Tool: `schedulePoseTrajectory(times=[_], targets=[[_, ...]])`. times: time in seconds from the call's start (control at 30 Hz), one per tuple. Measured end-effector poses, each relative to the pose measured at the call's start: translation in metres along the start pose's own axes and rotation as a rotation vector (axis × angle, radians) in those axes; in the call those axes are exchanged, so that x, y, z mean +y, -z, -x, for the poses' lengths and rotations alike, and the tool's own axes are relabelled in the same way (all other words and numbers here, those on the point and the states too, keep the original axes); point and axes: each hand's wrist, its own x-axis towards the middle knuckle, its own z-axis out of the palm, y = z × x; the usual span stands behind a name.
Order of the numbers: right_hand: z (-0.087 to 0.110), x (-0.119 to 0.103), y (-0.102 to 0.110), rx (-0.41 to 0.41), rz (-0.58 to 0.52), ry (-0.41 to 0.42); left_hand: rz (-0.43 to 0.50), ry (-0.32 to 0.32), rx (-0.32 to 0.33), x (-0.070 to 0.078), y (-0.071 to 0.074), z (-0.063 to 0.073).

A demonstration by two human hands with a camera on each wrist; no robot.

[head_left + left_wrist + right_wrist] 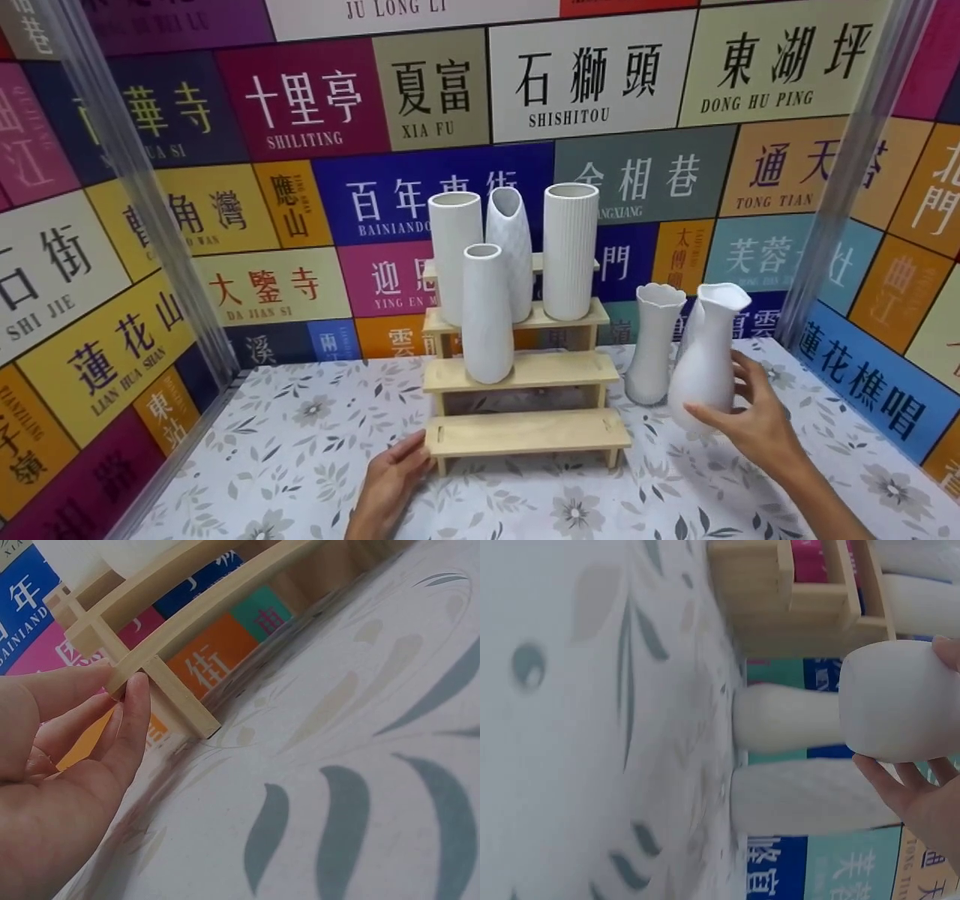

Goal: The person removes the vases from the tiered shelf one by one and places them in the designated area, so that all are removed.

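Note:
My right hand point(757, 420) grips a white vase point(705, 367) with a wavy flared rim, at the right of a stepped wooden stand point(532, 435). In the right wrist view the vase's rounded base point(896, 705) is off the table. With thumb and fingers, my left hand point(82, 735) pinches the front left corner of the stand's lowest step. A slim white vase point(487, 322) stands on the middle step. On the upper step stand a cylindrical vase point(454, 255), a slant-mouthed vase point(514, 255) and a ribbed vase point(571, 255). The lowest step is bare.
A scalloped-rim white vase point(651, 349) stands on the table right of the stand. Another pale vase point(806, 799) is beside it, mostly hidden in the head view by the held one. A floral cloth point(300, 457) covers the table; a colourful lettered wall point(592, 82) rises behind.

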Motion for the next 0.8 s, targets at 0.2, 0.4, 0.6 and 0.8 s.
schedulePoseTrajectory(times=[0.2,0.4,0.6,0.8], targets=[[0.002,0.026,0.017,0.013,0.051,-0.086,-0.014,0.023,0.009,-0.001,-0.001,0.0],[-0.002,0.049,0.031,0.058,0.052,-0.174,-0.008,0.019,0.006,0.0,-0.001,0.0],[-0.014,0.072,0.042,0.073,0.02,-0.245,-0.026,0.016,0.014,0.0,0.0,-0.001],[-0.028,0.087,0.043,0.116,0.025,-0.276,-0.005,0.014,0.014,0.001,0.0,-0.001]])
